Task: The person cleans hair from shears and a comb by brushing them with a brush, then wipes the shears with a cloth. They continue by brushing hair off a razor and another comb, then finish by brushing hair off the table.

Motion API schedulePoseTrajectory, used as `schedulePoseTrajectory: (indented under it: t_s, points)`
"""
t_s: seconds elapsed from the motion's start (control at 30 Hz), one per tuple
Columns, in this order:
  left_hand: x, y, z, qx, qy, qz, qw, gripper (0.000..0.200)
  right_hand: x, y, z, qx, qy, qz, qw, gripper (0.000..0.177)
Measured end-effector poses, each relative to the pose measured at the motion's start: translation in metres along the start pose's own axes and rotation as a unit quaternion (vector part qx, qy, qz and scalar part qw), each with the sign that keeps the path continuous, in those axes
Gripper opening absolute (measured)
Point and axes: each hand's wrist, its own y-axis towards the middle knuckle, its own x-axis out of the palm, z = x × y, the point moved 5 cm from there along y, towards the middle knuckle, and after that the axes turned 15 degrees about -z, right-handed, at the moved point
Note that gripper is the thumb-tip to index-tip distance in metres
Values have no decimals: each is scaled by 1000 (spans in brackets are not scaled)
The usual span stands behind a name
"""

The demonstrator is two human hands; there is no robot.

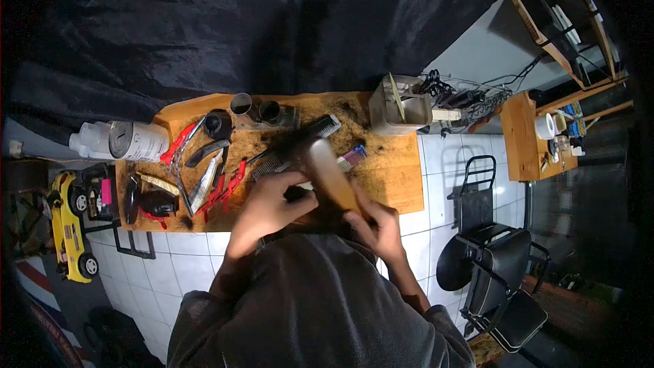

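My right hand point(378, 225) has its fingers wrapped round the lower end of a long brown object point(331, 176), blurred, with a pale rounded top. My left hand point(270, 206) is closed in a pinch just left of it, on a small whitish thing point(304, 186) too small to name. Both hands are above the front edge of the wooden table point(398, 170). Beyond them lie a dark comb point(320, 127) and a purple-and-blue item point(354, 156). Red-handled tools point(228, 191) lie left of my left hand.
A white can point(139, 140), dark cups point(270, 111) and a grey bin point(400, 105) stand along the back. Dark hair clippings are scattered on the wood. A black chair point(501, 272) is on the right; a yellow toy car point(67, 225) is at the left.
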Motion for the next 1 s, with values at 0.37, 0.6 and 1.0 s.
schedulePoseTrajectory:
  t_s: [0.37,0.6,1.0]
  points:
    - [4,-6,-3,20,75,-137,988,28,-30,-4,22,19,172,163,971,54]
    - [6,9,10,18,59,-178,982,37,-18,-4,35,112,306,86,941,36]
    - [-21,15,38,66,95,55,992,29,-12,1,24,65,326,41,942,27]
